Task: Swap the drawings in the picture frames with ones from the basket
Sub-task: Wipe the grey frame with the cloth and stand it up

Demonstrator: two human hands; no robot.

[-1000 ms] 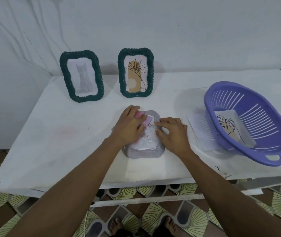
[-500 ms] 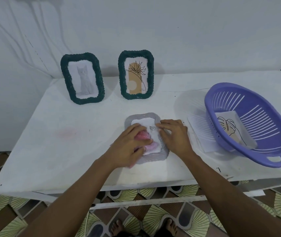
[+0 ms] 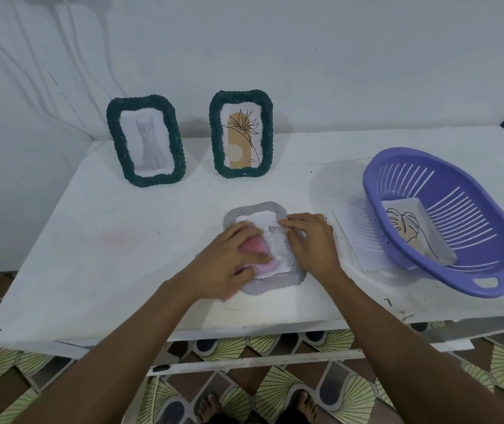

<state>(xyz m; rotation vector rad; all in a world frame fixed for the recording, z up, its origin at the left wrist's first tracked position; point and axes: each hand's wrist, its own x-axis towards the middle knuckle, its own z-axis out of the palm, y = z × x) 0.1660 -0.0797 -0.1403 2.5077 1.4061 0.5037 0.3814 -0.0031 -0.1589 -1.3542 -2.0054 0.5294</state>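
A grey picture frame [image 3: 275, 281] lies face down at the table's front middle, its white back panel [image 3: 270, 237] showing. My left hand [image 3: 226, 264] grips a pink cloth-like piece [image 3: 255, 244] on the frame's left side. My right hand [image 3: 310, 240] presses flat on the frame's right edge. Two green braided frames stand at the back: one with a cat drawing [image 3: 149, 145], one with a flower drawing [image 3: 241, 136]. The purple basket [image 3: 489, 261] at the right holds a leaf drawing [image 3: 410, 231].
A white sheet [image 3: 355, 231] lies half under the basket's left side. The white table [image 3: 91, 240] meets the wall behind and at the left. Its front edge runs just below my forearms, with patterned floor tiles and my bare feet beneath.
My left hand slid with the pink piece from the frame's top down to its lower left. The white back panel came into view. My right hand stayed on the right edge.
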